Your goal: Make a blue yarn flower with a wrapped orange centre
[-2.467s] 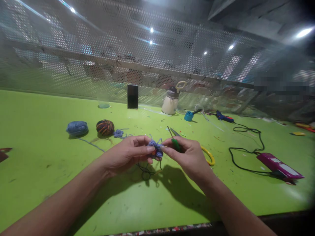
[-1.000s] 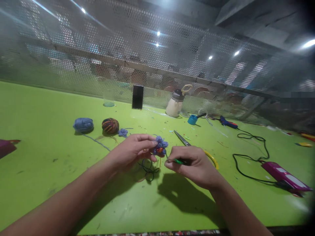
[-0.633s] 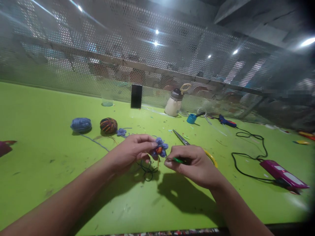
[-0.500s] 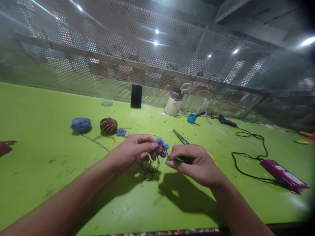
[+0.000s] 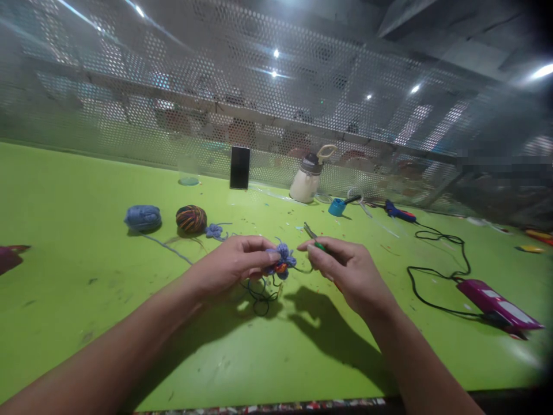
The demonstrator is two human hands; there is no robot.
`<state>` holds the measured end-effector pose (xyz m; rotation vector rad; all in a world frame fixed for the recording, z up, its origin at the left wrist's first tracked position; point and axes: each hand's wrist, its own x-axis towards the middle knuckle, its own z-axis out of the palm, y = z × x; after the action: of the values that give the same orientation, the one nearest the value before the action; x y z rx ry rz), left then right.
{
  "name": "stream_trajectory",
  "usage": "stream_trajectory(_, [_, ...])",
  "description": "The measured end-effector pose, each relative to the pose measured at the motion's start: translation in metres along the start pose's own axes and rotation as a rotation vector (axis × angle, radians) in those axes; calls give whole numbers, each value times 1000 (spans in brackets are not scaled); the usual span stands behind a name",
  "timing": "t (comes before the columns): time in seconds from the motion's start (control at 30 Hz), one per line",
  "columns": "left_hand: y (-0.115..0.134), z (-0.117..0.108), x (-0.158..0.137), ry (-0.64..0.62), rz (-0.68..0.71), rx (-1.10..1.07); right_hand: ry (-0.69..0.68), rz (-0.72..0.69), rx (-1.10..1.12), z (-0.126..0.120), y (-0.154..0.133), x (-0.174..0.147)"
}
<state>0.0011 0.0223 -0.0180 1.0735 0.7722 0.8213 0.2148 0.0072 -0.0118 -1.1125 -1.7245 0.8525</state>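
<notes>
The left hand [image 5: 231,264] is pinching a yarn flower [image 5: 284,262], the right hand [image 5: 352,266] gripping a hook [image 5: 320,246]; a four-o'clock magenta box [image 5: 497,304] is bearing unreadable labels [image 5: 487,295].

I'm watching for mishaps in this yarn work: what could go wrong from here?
The loose looped dark yarn below the blue crocheted flower with an orange-red centre, pinched in the left hand, might tangle. The round multicoloured yarn ball could roll if bumped.

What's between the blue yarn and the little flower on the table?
Between the blue yarn and little flower: a stripy yarn ball, in the head view.
</notes>
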Motion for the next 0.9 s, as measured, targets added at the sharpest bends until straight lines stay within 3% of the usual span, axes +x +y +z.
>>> stream_trajectory(0.17, [1, 1, 0, 20, -27, -84, 36, -69, -110, -12, 1, 4])
stream_trajectory(0.37, [1, 0, -1, -39, -33, -64, -164, -120, -467, -23, 4, 6])
stream_trajectory(0.5, [1, -4, -3, -82, -14, -12, -280, -204, -444, -20, 1, 5])
stream_trajectory(0.9, [5, -6, -8, -249, 75, 153, -220, -321, -455, -25, -12, 0])
